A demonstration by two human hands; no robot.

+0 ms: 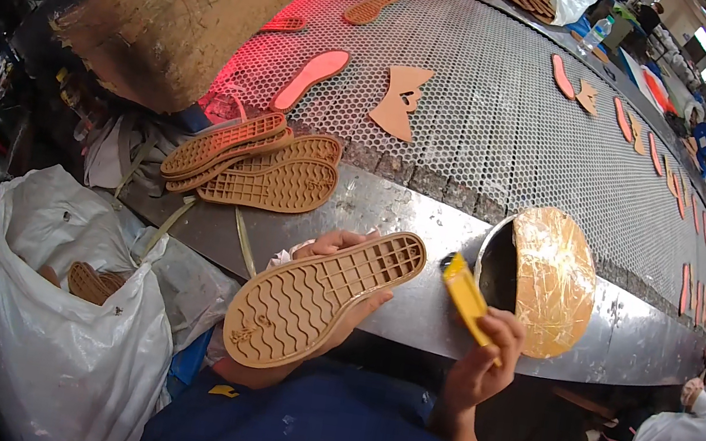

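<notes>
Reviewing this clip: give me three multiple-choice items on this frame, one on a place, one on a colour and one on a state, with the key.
1. Where does the stack of soles lie?
A. On the metal edge of the mesh belt
B. In the white bag
C. On the floor

2. What colour is the brush handle in the right hand?
A. Blue
B. Yellow
C. White

3. How is the sole in the left hand turned?
A. Tread toward the camera
B. Tread away from the camera
C. Folded in half

Key: 1 A, the stack rests at the belt's near edge, beside the mesh; 2 B, the handle is plainly yellow; 3 A, the wavy tread pattern faces up.
</notes>
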